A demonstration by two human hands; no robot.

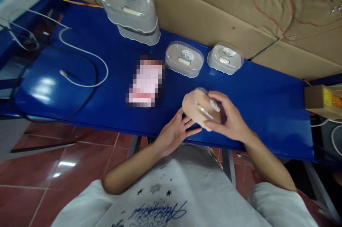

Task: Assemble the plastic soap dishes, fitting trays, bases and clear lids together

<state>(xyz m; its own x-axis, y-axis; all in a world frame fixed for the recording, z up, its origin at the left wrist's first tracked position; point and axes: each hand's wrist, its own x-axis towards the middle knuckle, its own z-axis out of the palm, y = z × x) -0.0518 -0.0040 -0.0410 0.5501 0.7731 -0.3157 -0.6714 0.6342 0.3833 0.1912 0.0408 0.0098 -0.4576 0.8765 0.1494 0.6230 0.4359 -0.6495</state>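
My right hand (230,116) grips a small oval plastic container (196,107) above the front part of the blue table, thumb on the near side and fingers on the far side. The container is tilted, looks peach-coloured, and has a clear cover with a round label. Just left of and below it, my left hand (175,131) has its fingers spread; whether the fingertips touch the container cannot be made out. Beyond my hands stand a medium clear-lidded container (184,65) and a smaller one (226,64), both with pale handles and round labels.
Farther back on the blue table (267,106) is a taller, larger clear container (130,13). A pixelated pink rectangle (146,81) lies left of my hands. A white cable (101,59) and a black cable curl on the left. Brown cardboard (187,10) lines the back; a carton (315,102) sits at right.
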